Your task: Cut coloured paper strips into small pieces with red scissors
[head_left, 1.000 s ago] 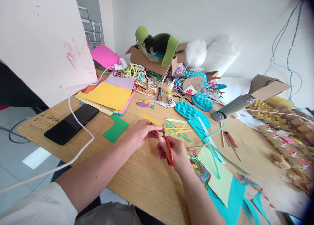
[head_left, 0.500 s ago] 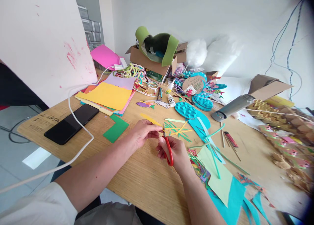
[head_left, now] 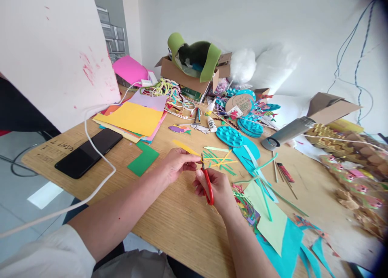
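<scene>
Right hand grips red-handled scissors mid-table; left hand pinches a thin yellow paper strip at the blades. Handwriting near the table's left corner (beside a black phone) is unreadable.

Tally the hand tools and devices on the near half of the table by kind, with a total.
Red-handled scissors, in the right hand: 1
Black phone: 1
White glue bottles: 2
Grey tube: 1
Total: 5
</scene>
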`<state>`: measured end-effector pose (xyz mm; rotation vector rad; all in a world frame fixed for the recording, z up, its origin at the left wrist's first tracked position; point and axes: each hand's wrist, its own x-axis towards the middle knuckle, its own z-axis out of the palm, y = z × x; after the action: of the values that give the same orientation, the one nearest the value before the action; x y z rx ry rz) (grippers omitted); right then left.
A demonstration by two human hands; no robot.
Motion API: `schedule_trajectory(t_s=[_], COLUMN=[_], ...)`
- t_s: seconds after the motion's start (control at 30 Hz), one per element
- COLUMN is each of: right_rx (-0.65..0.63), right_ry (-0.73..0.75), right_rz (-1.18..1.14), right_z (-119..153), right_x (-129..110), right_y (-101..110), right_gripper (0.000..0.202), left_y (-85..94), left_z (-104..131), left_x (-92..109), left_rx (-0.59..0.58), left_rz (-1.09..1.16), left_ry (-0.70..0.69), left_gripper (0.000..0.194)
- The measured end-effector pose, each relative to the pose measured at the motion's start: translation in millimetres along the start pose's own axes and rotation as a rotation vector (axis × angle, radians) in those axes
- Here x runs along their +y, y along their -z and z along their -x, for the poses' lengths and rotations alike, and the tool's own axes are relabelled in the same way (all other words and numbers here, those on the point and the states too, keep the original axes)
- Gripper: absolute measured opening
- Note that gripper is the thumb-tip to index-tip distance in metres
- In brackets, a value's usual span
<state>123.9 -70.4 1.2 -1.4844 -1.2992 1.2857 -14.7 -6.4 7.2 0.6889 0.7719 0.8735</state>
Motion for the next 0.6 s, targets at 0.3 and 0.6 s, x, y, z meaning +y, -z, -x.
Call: schedule_trajectory(t_s=[0.3,0.6], right_rx=[-0.001,0.007], right_ry=[-0.018,-0.013], right_rz=[-0.02,-0.004], right_z=[-0.4,-1.1], right_x=[-2.7,-0.3], right_y=[0.1,1.3], right_gripper=[0.049,0.05], left_y=[0.6,1.1], left_z=[-0.8,-1.4], left_x=[0.6,-0.6], left_rx=[-0.006,0.016], left_rz=[-0.002,-0.038], left_ry=[0.003,0.003], left_gripper=[0.023,0.022])
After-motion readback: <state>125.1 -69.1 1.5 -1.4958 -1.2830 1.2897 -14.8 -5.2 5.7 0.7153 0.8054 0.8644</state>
